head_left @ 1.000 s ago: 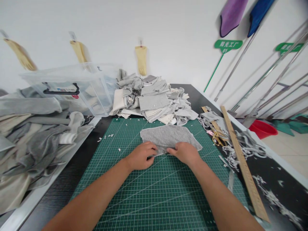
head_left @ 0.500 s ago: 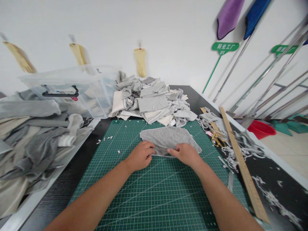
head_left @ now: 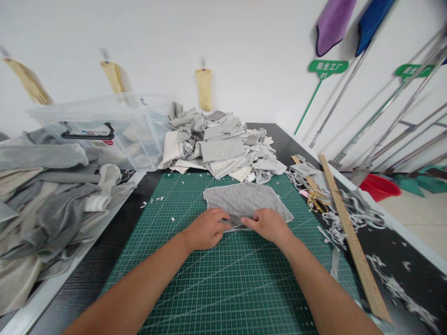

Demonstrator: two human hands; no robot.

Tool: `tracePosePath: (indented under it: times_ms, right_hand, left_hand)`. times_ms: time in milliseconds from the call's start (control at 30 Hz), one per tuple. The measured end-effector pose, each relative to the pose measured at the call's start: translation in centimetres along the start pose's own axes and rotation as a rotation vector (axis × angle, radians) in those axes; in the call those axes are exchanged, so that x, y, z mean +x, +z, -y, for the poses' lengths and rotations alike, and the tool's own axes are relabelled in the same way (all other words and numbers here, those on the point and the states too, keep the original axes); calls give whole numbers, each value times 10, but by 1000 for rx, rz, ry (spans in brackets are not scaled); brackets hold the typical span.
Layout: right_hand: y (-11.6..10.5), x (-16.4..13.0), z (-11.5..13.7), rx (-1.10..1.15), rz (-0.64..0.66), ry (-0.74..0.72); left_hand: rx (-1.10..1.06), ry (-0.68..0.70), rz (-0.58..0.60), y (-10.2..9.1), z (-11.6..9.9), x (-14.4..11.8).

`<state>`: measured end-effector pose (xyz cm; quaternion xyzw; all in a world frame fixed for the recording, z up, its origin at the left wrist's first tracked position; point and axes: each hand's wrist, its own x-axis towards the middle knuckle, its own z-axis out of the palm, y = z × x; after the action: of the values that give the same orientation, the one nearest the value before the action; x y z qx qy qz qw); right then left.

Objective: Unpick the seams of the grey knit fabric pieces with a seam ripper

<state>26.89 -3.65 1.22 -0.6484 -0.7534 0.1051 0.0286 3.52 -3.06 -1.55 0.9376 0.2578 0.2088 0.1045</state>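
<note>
A grey piece of fabric [head_left: 247, 197] with pale edges lies spread on the green cutting mat [head_left: 223, 284]. My left hand [head_left: 208, 228] is closed on its near edge, left of the middle, fingers curled. At the same edge, a little to the right, my right hand [head_left: 267, 224] pinches the cloth, its thumb pointing inward. A short gap separates the two hands. In that gap the edge looks slightly parted, with a thin dark line that I cannot make out clearly. The palms hide part of the near edge.
Behind the mat rises a heap of grey and cream cloth pieces [head_left: 223, 146]. A clear plastic bin [head_left: 136, 139] and more fabric [head_left: 52, 209] stand at left. To the right lie a wooden ruler [head_left: 352, 237], gold-handled scissors [head_left: 316, 203] and white scraps [head_left: 398, 284].
My left hand has shifted slightly right and nearer to me along the fabric's near edge. The right hand has barely moved, and the fabric stays in place.
</note>
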Motion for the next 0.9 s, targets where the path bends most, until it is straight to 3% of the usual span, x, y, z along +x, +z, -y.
tracePosePath:
  times_ms: [900]
  right_hand:
    - [9,3,-8,35,-21,-38]
  left_hand:
    - [-13,-26,12,-1,1,0]
